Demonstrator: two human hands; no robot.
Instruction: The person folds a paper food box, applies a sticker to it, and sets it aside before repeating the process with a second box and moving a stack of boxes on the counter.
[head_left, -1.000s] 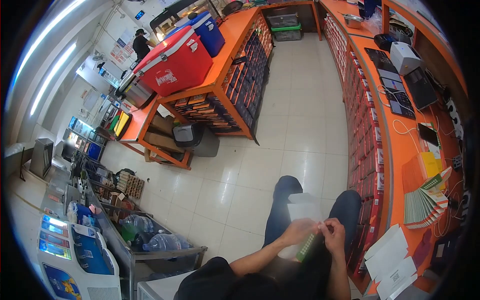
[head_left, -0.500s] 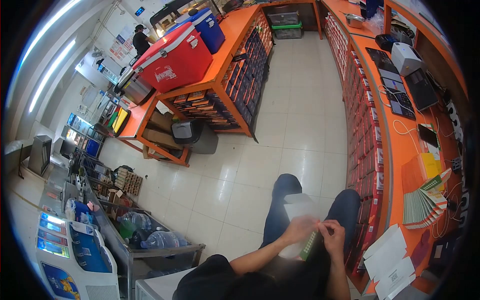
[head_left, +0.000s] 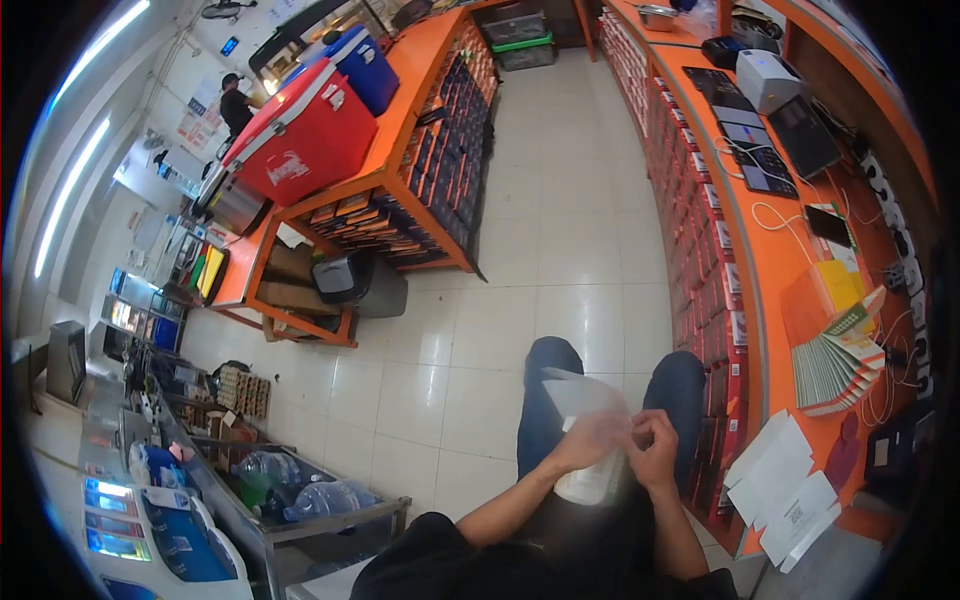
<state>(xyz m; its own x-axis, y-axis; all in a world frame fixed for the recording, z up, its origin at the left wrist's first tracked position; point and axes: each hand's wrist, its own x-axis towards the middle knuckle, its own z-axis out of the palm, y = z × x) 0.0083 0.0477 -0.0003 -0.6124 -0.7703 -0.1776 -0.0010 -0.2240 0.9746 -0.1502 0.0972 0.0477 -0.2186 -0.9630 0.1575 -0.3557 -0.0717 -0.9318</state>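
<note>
Over my lap is a white paper box blank [head_left: 592, 482], blurred by motion, with a pale flap [head_left: 570, 392] rising beyond my fingers. My left hand [head_left: 592, 440] is closed on the blank and smeared, so its fingertips do not show well. Close beside it, my right hand [head_left: 653, 446] has its fingers pinched together at the blank's right edge. On the counter to my right, unfolded white box blanks [head_left: 785, 490] lie flat. Beyond them a fanned stack of green-and-white cartons [head_left: 838, 372] leans near a yellow box [head_left: 848, 285].
The orange counter [head_left: 745, 265] on my right carries a phone [head_left: 828, 226], cables and a white printer [head_left: 768, 80]. Red boxes [head_left: 715, 300] are stacked beneath it. Ahead stands a black bin [head_left: 365, 283]; a metal cart with bottles [head_left: 330, 500] is at left. Another person [head_left: 236, 105] stands far off.
My view has turned slightly, shifting the room left and up. The box blank has tilted in my hands, and its green part no longer shows clearly. Both hands stay close together on it.
</note>
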